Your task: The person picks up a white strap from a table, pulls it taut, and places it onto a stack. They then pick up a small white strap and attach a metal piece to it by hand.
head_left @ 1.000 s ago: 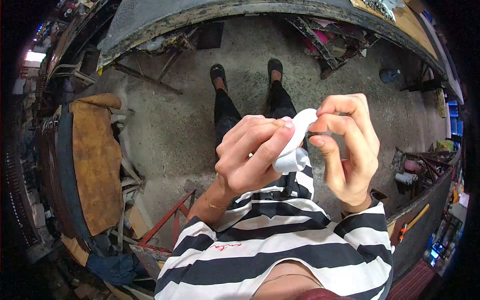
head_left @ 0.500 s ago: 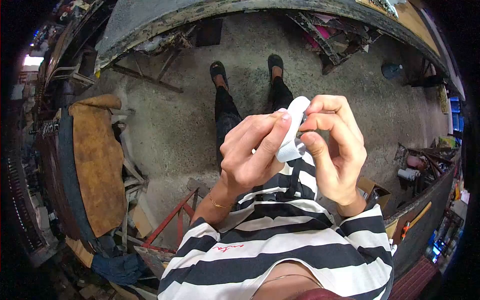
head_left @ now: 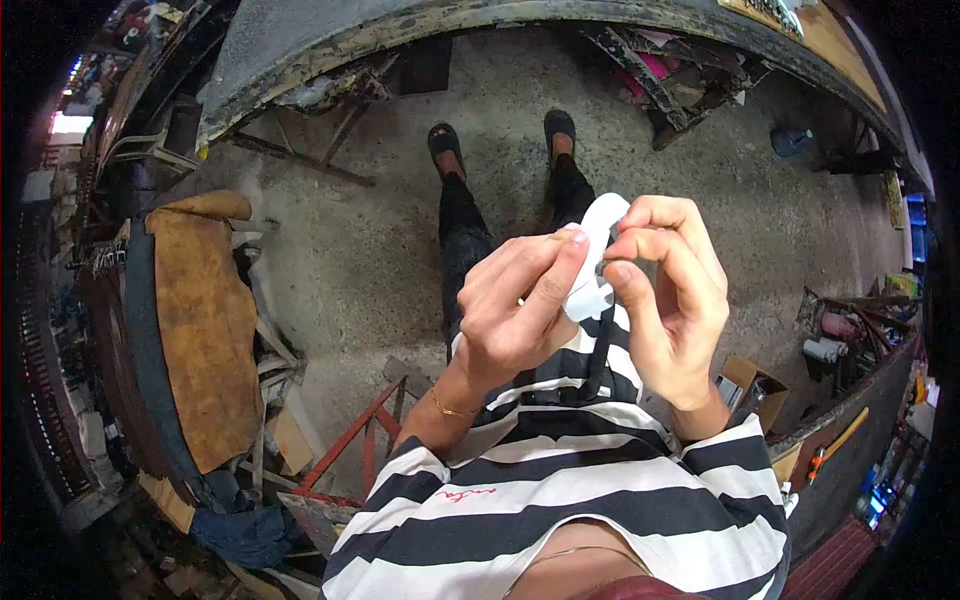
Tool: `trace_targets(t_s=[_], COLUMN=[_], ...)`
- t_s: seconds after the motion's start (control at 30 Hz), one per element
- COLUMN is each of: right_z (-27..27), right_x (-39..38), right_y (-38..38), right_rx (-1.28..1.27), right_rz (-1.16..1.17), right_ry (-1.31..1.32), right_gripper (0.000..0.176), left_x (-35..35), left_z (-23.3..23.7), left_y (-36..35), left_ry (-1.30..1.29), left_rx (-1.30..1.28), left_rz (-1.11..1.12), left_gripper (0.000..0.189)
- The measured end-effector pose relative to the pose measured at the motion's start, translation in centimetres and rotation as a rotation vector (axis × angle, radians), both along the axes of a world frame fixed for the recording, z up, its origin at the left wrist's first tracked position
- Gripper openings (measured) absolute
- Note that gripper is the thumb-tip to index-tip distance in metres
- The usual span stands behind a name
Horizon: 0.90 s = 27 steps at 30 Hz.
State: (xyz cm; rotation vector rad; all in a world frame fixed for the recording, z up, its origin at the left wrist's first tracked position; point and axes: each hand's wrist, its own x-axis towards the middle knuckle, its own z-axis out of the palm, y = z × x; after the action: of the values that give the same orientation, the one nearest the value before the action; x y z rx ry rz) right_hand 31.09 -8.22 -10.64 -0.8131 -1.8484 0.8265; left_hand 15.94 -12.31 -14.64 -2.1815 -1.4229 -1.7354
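Observation:
A white strap-like band [head_left: 597, 240], curved over at its top end, is held up in front of my striped shirt. My left hand [head_left: 522, 292] is closed on it, thumb and fingers pressing along its left side. On the other side, my right hand [head_left: 672, 290] has its fingers curled in, with the fingertips at the band's right edge. The space between my right thumb and fingers is partly hidden, so any small piece there cannot be made out. A lower flap of the band [head_left: 590, 300] hangs below my left fingertips.
Ahead runs a long worn workbench [head_left: 420, 42]. A brown leather piece [head_left: 205, 340] lies over a stand at the left, near a red metal frame [head_left: 350, 450]. To the right are a cardboard box [head_left: 765, 395], an orange-handled tool [head_left: 816, 462] and a bluish container [head_left: 790, 141].
The white band has turned slightly, and its lower flap shows at a different angle. My left hand has shifted a little to the right; my right hand stays almost in place.

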Motion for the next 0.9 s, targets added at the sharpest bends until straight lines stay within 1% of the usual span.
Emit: trace_targets(t_s=[0.03, 0.07, 0.13, 0.2, 0.3, 0.33, 0.4, 0.47, 0.53, 0.57, 0.6, 0.67, 0.7, 0.8, 0.9], right_z=[-0.1, -0.2, -0.5, -0.4, -0.5, -0.4, 0.3, 0.5, -0.3, -0.8, -0.9, -1.2, -1.1, -0.8, -0.7], right_x=[0.0, 0.0, 0.1, 0.4, 0.7, 0.8, 1.1, 1.0, 1.2, 1.2, 1.3, 1.7, 1.5, 1.3, 1.1], right_y=[-0.1, 0.0, 0.4, 0.4, -0.4, -0.5, -0.7, -1.1, -0.5, 0.2, 0.4, 0.4, 0.4, -0.1, -0.5], right_rx=[-0.059, -0.056, 0.005, 0.013, 0.026, 0.023, 0.032, -0.013, -0.017, 0.024, -0.083, -0.132, -0.132, -0.112, -0.059], right_rz=[-0.022, -0.022, -0.111, -0.121, -0.029, -0.035, 0.087, 0.066, -0.072, -0.144, -0.175, -0.105, -0.105, -0.132, -0.060], right_ry=[-0.002, 0.002, -0.034, -0.051, 0.010, 0.012, 0.018, -0.014, 0.006, 0.005, 0.048, 0.138, 0.138, 0.094, 0.036], right_gripper=[0.008, 0.008, 0.008, 0.010, 0.015, 0.015, 0.015, 0.015, 0.013, 0.012, 0.010, 0.009, 0.009, 0.009, 0.008], left_x=[0.1, 0.1, 0.3, 0.7, 0.8, 0.8, 1.2, 1.3, 1.3, 1.3, 1.3, 1.1, 1.0, 1.3, 1.1], left_z=[-0.1, -0.2, -0.3, -0.3, 0.0, 0.1, 0.2, 0.1, -0.4, -0.3, 0.0, -0.1, -0.4, -0.2, 0.0], left_y=[0.0, -0.1, -0.2, -0.3, -0.4, -0.5, -0.3, -0.1, -0.1, -0.3, -0.3, -0.3, 0.0, -0.2, -0.3], left_ry=[0.002, 0.006, 0.023, 0.013, 0.010, 0.008, 0.002, -0.004, 0.023, 0.023, 0.015, 0.007, 0.014, 0.018, 0.016], left_rx=[0.001, 0.004, 0.000, -0.003, -0.002, -0.002, 0.004, 0.016, 0.014, 0.014, 0.010, 0.002, 0.021, 0.027, 0.023], left_rz=[0.016, 0.016, 0.002, -0.003, -0.018, -0.031, -0.035, -0.037, -0.021, -0.023, -0.027, -0.025, -0.013, -0.008, -0.008], left_gripper=[0.048, 0.048, 0.048, 0.048, 0.049, 0.049, 0.049, 0.050, 0.051, 0.051, 0.051, 0.051, 0.051, 0.051, 0.051])
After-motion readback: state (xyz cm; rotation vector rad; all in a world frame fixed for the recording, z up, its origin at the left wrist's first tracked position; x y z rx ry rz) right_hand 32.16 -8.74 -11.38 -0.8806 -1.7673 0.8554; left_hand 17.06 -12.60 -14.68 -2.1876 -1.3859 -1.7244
